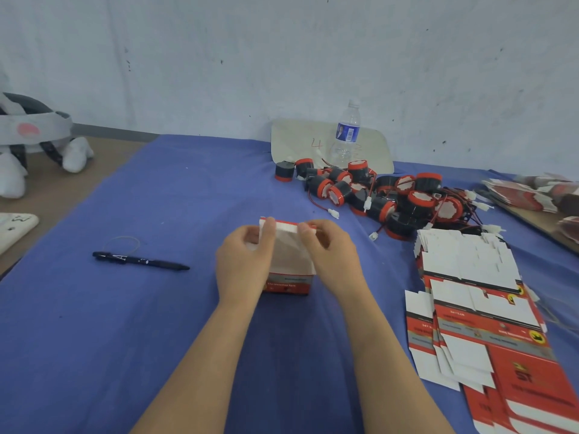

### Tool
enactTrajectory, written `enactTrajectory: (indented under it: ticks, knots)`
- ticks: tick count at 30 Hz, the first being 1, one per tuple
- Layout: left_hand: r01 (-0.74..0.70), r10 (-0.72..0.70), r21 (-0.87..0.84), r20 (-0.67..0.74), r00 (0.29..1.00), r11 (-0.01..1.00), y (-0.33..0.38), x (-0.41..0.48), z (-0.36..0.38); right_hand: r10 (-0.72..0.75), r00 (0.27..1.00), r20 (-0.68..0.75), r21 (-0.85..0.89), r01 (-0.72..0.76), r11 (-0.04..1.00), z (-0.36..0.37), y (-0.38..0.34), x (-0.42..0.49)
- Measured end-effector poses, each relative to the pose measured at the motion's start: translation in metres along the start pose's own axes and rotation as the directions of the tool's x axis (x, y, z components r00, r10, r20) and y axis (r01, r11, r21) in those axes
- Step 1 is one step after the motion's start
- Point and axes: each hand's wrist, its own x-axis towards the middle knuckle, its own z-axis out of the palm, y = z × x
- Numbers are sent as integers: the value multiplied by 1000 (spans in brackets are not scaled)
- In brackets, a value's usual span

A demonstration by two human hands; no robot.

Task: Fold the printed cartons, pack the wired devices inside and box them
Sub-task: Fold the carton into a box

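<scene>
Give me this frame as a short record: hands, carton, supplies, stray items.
left hand: pinches carton's top edge, left side
right hand: pinches the top edge, right side
carton: upright on blue cloth, between both hands
wired devices: loose pile behind, to the right
flat cartons: stack at right
stray: pen at left; water bottle at back

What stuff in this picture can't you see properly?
All in the head view:
1. Inside the carton: the left hand, the right hand and the white flap cover it, so I cannot tell if a device is in there.
2. The carton's printed words: blurred.
3. The stack of flat cartons: cut off by the bottom and right edges.
4. The water bottle label: too small to read.
</scene>
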Motion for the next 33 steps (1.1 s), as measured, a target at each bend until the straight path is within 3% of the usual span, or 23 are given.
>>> enactTrajectory:
  ticks: [3, 5, 9, 11, 13, 16, 19, 20, 23, 28, 30, 33]
  knots:
    - [-46, 46, 41, -3, 999, 998, -7, 2, 2, -8, 1000, 29, -265, 15, 964, -3, 6, 0]
    - [-31, 31, -15, -24, 999, 999, -6, 2, 2, 11, 1000, -9, -279, -13, 960, -3, 7, 0]
    - [131, -144, -413, -2, 990, 901, 6, -1, 1, 132, 972, -193, -8, -136, 991, -6, 0, 1]
    - [234, -195, -436, 132, 972, 869, 8, -1, 3, 231, 950, -209, 242, -179, 954, -6, -4, 2]
    - [347, -223, -483, 296, 929, 804, 8, -2, 7, 248, 962, -111, 331, -199, 922, -3, -8, 0]
    - [361, -220, -560, 305, 927, 745, 10, -1, 6, 212, 973, 93, 369, -231, 900, 0, -10, -3]
    - [343, -140, -639, 347, 927, 689, 8, 2, 1, 266, 959, 100, 578, -274, 769, -10, -7, 6]
    - [361, -105, -649, 399, 911, 670, 8, 2, -1, 272, 958, 90, 602, -270, 752, -14, -5, 6]
    - [405, -30, -579, 548, 836, 707, 9, -3, 0, 252, 966, 57, 468, -249, 848, -12, 3, 3]
    - [409, -116, -584, 472, 874, 701, 9, 1, -1, 249, 962, 115, 705, -256, 661, -33, 4, 5]
    - [400, -140, -556, 451, 882, 728, 5, 4, -1, 257, 958, 130, 626, -281, 727, -37, -1, 3]
    - [388, -148, -493, 456, 878, 779, 4, 3, 4, 355, 934, 49, 330, -351, 876, -20, -8, 1]
